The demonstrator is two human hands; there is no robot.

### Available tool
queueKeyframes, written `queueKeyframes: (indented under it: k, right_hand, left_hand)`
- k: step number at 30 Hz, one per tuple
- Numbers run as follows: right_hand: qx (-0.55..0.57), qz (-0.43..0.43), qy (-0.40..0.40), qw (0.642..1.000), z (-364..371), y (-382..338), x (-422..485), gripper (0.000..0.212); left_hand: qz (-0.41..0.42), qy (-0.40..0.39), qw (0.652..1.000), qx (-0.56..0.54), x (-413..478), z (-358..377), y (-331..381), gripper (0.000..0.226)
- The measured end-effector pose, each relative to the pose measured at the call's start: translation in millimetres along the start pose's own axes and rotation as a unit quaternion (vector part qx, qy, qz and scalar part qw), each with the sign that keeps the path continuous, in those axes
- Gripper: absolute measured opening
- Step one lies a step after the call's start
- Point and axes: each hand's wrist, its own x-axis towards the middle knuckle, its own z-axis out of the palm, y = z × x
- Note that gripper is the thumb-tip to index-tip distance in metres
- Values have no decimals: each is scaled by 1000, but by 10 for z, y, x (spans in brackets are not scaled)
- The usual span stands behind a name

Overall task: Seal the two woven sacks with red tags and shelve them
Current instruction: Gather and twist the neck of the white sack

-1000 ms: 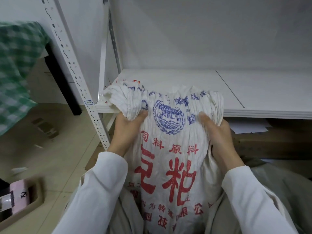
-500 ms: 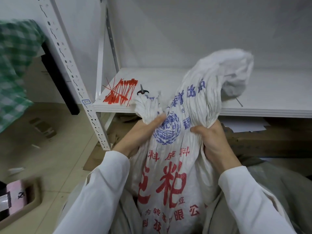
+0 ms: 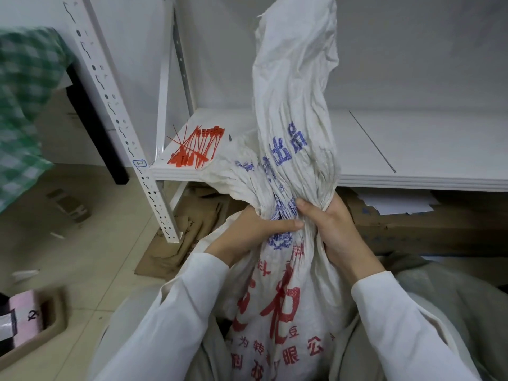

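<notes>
Head view.

Item 1: woven sack (image 3: 286,298), white with red and blue print, upright at centre. Its neck is gathered and the loose mouth rises toward 12 o'clock.

Item 2: my left grip (image 3: 247,235), clamped on the neck from 9 o'clock.

Item 3: my right grip (image 3: 332,229), clamped on the same neck from 3 o'clock (thumbs nearly meeting).

Item 4: red tags (image 3: 195,149), a loose heap on the shelf (image 3: 412,149), at 10 o'clock of the sack.

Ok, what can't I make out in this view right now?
Head view:
- Sack mouth: cut off by the top edge; its base by the bottom edge.
- Dark item beside the red tags: mostly behind the sack.
- Left hand fingers: behind the gathered neck.
- Pink item: blurred.
</notes>
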Motion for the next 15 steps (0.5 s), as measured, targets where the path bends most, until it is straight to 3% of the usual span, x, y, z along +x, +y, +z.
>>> queueKeyframes:
  k: [6,8,10,13,15]
  right_hand:
    - [40,69,26,996,39,-69,-25,42]
    - [8,61,49,997,24,-74,-10,29]
    - [-17,40,92,995,8,-62,6,15]
    - [-72,-4,173,982,-23,-3,29,18]
    - [-124,-32,255,958,-61,36,36,20]
  left_hand:
    - [28,87,995,-41,28,34,-9,71]
    - [44,120,990,-55,52,-3,13,74]
    - [54,143,986,-58,63,-38,38,72]
    - [73,170,981,-61,63,-26,33,64]
    - [78,206,974,-53,82,-2,10,73]
